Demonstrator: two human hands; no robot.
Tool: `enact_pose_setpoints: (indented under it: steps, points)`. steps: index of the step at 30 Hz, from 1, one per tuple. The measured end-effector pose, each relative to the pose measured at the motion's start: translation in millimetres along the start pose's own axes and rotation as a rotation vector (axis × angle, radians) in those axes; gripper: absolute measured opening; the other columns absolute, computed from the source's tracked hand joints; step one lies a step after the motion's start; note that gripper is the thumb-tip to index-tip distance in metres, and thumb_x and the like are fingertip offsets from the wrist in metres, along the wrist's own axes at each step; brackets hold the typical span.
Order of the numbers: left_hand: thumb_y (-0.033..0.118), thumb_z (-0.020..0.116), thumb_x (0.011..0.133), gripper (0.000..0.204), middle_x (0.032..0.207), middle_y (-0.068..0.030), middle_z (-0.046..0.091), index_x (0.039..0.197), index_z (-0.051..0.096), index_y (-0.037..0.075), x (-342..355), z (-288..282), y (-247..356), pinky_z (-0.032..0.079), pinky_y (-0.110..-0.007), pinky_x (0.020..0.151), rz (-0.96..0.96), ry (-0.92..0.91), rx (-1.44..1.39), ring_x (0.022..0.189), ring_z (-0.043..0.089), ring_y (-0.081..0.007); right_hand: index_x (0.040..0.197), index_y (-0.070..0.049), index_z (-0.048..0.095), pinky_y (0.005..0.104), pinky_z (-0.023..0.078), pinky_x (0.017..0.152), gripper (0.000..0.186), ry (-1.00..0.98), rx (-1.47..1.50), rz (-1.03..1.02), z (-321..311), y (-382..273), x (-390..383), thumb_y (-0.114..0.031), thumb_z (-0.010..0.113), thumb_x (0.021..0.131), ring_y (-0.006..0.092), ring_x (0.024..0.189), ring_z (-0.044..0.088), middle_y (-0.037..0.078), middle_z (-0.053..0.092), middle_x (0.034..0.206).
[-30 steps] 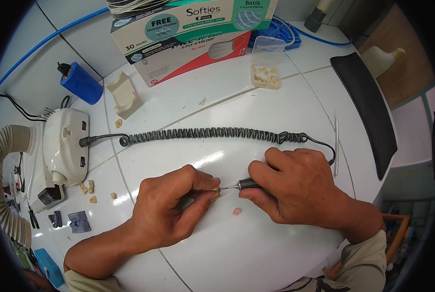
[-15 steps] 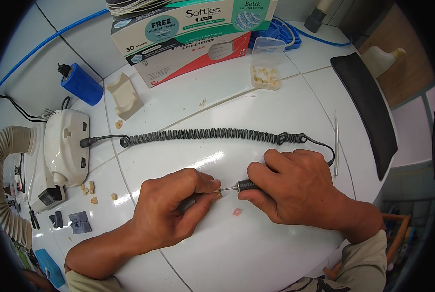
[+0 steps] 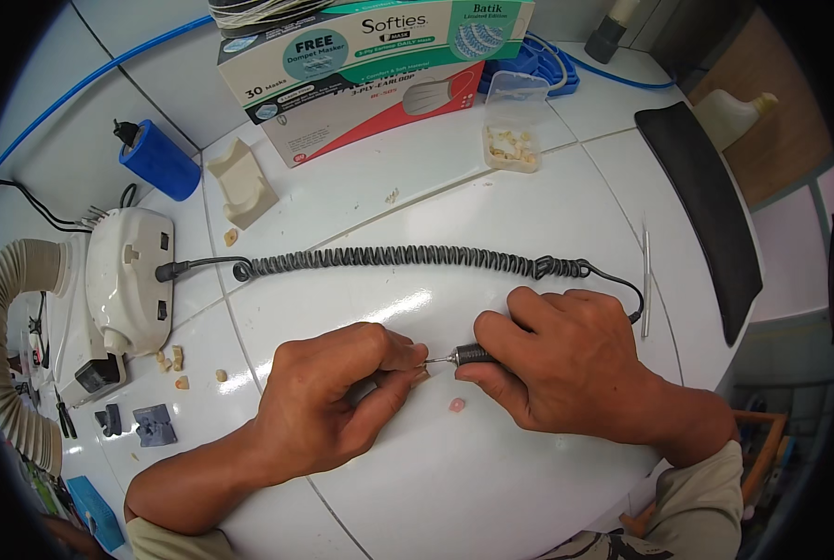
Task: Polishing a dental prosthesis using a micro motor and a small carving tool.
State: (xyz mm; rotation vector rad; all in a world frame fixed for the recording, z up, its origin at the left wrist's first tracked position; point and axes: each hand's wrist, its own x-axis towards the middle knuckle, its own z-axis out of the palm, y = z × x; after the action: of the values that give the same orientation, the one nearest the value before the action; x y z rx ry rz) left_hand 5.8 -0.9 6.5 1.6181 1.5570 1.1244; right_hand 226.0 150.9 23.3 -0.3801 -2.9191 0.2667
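My right hand is wrapped round a black and silver rotary handpiece, its thin bur pointing left. The bur's tip meets the fingertips of my left hand. Thumb and index finger there are pinched together on something tiny, mostly hidden by the fingers. A coiled black cord runs from behind my right hand to a white motor unit on the left. On the white tiled worktop, just below the bur, lies a small pink piece.
Cream tooth-like pieces and grey blocks lie near the motor unit. Farther back are a clear lidded box of small pieces, mask boxes, a cream stand and a blue cylinder. A metal rod lies at right.
The whole view has shifted very slightly. Both hands keep nearly the same pose, with the bur still at my left fingertips.
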Motion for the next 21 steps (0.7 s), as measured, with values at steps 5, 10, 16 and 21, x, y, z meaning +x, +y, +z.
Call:
enact_pose_setpoints:
  steps: [5, 10, 16, 21]
  points:
    - [-0.01, 0.081, 0.092, 0.014, 0.101, -0.0178, 0.081, 0.098, 0.07, -0.005, -1.7, 0.9, -3.5, 0.065, -0.032, 0.084, -0.015, 0.021, 0.005, 0.097, 0.082, -0.024, 0.086, -0.013, 0.066, 0.0362, 0.043, 0.044, 0.039, -0.019, 0.009, 0.004, -2.0, 0.6, 1.5, -0.047, 0.075, 0.103, 0.0204, 0.047, 0.058, 0.005, 0.056, 0.072]
    - [-0.009, 0.08, 0.092, 0.013, 0.101, -0.0167, 0.08, 0.099, 0.07, -0.005, -0.8, 1.4, -3.8, 0.066, -0.033, 0.082, 0.009, 0.027, 0.021, 0.095, 0.082, -0.0262, 0.085, -0.012, 0.066, 0.0359, 0.042, 0.043, 0.039, -0.009, 0.013, 0.006, -2.1, -0.4, 1.2, -0.046, 0.074, 0.104, 0.0203, 0.046, 0.058, 0.005, 0.057, 0.072]
    - [-0.009, 0.078, 0.092, 0.012, 0.101, -0.0161, 0.08, 0.101, 0.071, -0.004, -0.4, 2.4, -6.3, 0.067, -0.033, 0.08, 0.029, 0.038, 0.002, 0.094, 0.083, -0.0286, 0.085, -0.012, 0.066, 0.0364, 0.041, 0.041, 0.039, -0.019, 0.011, 0.002, -3.5, 1.2, 1.7, -0.045, 0.074, 0.104, 0.0201, 0.045, 0.057, 0.005, 0.056, 0.07]
    - [-0.009, 0.077, 0.093, 0.012, 0.101, -0.0162, 0.08, 0.102, 0.071, -0.004, -1.2, 3.8, -8.2, 0.067, -0.033, 0.08, 0.028, 0.055, -0.005, 0.093, 0.082, -0.0282, 0.085, -0.011, 0.065, 0.0367, 0.041, 0.041, 0.039, -0.011, 0.02, 0.024, -1.3, 0.5, 1.2, -0.045, 0.074, 0.104, 0.0203, 0.045, 0.057, 0.005, 0.057, 0.071]
